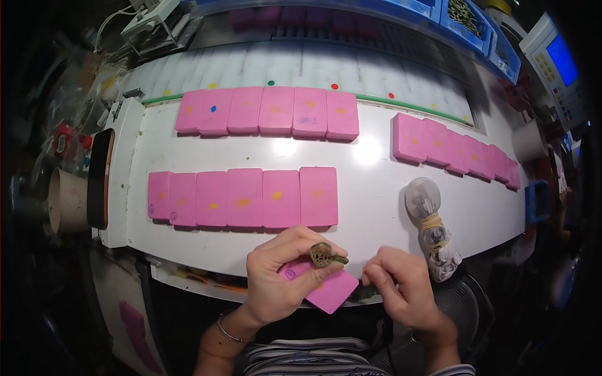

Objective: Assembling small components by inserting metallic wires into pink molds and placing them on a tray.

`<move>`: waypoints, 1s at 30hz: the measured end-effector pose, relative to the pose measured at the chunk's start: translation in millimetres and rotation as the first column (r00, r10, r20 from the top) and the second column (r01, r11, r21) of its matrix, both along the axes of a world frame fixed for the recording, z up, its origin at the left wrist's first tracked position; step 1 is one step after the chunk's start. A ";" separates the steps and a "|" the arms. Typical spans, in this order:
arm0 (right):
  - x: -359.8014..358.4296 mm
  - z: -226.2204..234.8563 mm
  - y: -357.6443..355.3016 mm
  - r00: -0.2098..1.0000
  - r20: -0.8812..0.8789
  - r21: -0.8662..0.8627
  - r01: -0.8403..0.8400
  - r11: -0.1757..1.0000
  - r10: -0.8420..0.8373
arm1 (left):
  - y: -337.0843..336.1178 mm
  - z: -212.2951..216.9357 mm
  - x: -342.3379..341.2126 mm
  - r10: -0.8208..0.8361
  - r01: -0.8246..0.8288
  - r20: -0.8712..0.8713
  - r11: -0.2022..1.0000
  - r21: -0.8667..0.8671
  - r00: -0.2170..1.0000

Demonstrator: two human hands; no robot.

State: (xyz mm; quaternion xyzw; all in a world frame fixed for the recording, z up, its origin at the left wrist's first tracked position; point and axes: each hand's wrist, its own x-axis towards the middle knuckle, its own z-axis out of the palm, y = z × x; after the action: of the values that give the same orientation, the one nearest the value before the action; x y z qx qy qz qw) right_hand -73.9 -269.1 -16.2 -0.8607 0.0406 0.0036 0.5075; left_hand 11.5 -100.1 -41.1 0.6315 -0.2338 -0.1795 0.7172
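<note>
Near the table's front edge, my left hand [276, 272] pinches a small dark-green openwork wax piece [322, 254] between thumb and fingers. It looks like a ring, with a short stub pointing right. The same hand also holds a pink rubber mould block [336, 291], tilted below the wax piece, with a small circled pen mark on it. Just to the right, my right hand [401, 285] is closed, thumb pressed to the curled fingers. Whatever is in that pinch, if anything, is too small to make out. The right hand looks apart from the wax piece.
Pink mould blocks stand in a front row [244, 197], a back row [260, 111] and a right-hand row [451, 149] on the white table [370, 207]. A clear bulb-shaped object [423, 199], banded and wrapped in cloth, lies at right. A phone [101, 178] leans at left.
</note>
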 end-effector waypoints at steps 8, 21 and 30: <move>-2.1 4.3 -2.0 0.990 -0.134 -0.236 -0.062 0.970 0.031 | 3.7 -0.9 0.4 -0.037 0.036 0.013 0.996 0.087 0.999; 220.4 81.6 15.2 0.957 0.258 0.274 -0.208 0.939 0.137 | 19.7 8.7 38.1 0.209 -0.219 -0.280 0.976 -0.006 0.937; 179.8 89.6 31.2 0.963 0.087 0.185 -0.265 0.946 0.253 | 26.1 4.8 51.0 -0.016 -0.336 -0.686 0.863 -0.376 0.728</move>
State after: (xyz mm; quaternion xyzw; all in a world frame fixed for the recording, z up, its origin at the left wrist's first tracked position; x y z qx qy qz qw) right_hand 105.9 -237.9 73.4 -0.8045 -0.0894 0.0474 0.5853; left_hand 62.5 -73.9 -36.3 0.3466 0.0594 -0.2655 0.8977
